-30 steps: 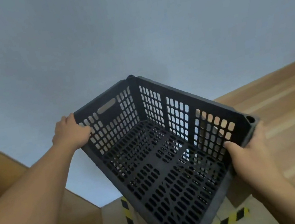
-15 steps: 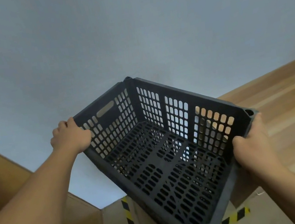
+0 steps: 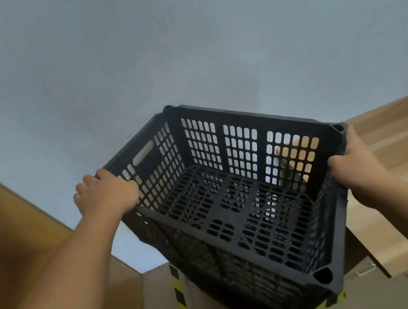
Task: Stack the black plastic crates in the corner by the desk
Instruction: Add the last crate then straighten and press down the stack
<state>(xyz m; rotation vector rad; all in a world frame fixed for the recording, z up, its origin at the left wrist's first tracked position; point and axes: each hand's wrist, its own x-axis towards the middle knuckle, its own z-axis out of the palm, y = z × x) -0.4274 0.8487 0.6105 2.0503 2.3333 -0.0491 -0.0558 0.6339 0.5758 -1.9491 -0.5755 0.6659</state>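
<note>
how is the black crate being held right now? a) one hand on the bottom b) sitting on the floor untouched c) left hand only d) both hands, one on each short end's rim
d: the left hand and right hand each grip the rim at opposite ends of the black crate.

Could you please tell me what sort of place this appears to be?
Probably a storeroom or workshop corner: a plain grey wall, light wooden panels, and yellow-and-black hazard tape on the floor beneath the black perforated plastic crate.
</note>
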